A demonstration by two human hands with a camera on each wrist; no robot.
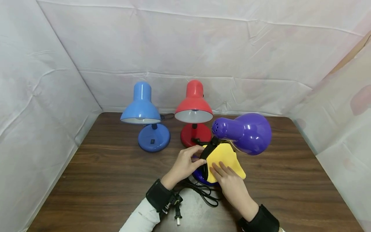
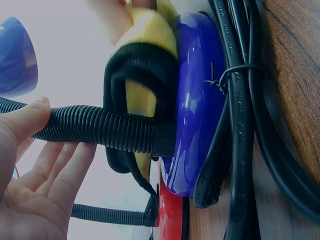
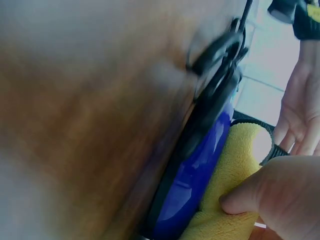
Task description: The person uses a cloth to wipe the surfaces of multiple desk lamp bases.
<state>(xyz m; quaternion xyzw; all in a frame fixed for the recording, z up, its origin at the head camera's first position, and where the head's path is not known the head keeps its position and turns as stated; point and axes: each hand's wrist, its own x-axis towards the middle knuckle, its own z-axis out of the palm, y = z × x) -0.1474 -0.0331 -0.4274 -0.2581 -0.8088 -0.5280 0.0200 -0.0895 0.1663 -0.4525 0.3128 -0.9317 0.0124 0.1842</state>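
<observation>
My left hand [image 1: 184, 164] steadies the purple lamp [image 1: 243, 132] by its neck [image 2: 95, 129], grip curled round; right hand [image 1: 229, 180] presses the yellow cloth [image 1: 224, 158] flat-fingered on the base [image 2: 195, 115], mid-worktop. Wiping underway; next, I reckon, sweep round.

The left hand [image 1: 183, 166] is seen near the middle of the scene, its forearm coming in from the near edge in a white sleeve with a black wrist strap. Its thumb and fingers are curled loosely around what is held. The right hand [image 1: 229, 180] is laid just to its right, fingers straight and pressed flat, its wrist also strapped in black.
</observation>
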